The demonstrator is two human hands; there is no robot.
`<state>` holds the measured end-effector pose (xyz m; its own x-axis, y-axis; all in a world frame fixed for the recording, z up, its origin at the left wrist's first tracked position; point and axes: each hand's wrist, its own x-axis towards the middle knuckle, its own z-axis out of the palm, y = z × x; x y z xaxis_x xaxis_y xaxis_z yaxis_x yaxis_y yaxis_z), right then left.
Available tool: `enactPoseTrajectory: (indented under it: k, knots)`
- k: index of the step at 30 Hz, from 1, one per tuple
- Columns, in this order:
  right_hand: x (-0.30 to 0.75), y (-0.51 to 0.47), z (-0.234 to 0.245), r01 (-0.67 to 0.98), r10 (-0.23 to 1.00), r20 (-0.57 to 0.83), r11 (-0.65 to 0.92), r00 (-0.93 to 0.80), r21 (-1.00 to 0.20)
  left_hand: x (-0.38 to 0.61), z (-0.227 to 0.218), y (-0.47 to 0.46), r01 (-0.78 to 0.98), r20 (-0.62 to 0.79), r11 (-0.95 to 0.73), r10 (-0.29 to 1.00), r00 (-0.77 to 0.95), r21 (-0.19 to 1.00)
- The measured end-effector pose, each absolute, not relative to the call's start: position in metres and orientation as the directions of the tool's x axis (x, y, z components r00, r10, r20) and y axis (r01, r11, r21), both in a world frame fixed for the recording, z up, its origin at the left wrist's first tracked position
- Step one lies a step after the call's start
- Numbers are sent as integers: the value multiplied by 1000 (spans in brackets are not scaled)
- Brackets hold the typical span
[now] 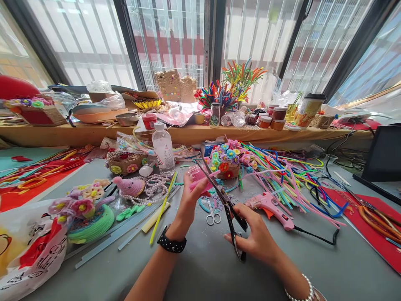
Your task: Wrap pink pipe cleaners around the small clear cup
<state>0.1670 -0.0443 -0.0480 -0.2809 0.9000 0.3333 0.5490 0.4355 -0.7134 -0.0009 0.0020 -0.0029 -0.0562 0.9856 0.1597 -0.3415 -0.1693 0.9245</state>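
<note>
In the head view, a clear plastic bottle [163, 156] stands upright on the grey table [200, 267], beyond the left hand [188, 200]. A box of fuzzy flowers [230, 165] sits behind the work, with loose pipe cleaners [282, 184] spread to its right. A pink glue gun [275, 209] lies beyond the right hand [257, 230]; small scissors [213, 218] lie between the hands. The left fingers close around a pink translucent plastic piece [194, 174], raised over the table. The right hand grips large black-handled scissors [223, 195], handles spread apart, blades crossing before the piece; whether they touch it cannot be told.
</note>
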Motion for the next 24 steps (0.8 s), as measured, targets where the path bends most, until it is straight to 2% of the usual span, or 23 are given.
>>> enactPoseTrajectory:
  k: [5,14,24]
  knots:
    - [167,-45,-48,553,896,350,443,-272,-705,-3,-4,5,-340,171,-162,985,-4,926]
    - [166,-46,-49,571,881,389,471,-269,-672,1,-7,5,-299,154,-162,987,-50,941]
    - [164,-46,-53,539,894,369,448,-255,-713,5,-3,0,-263,179,-192,981,-72,945]
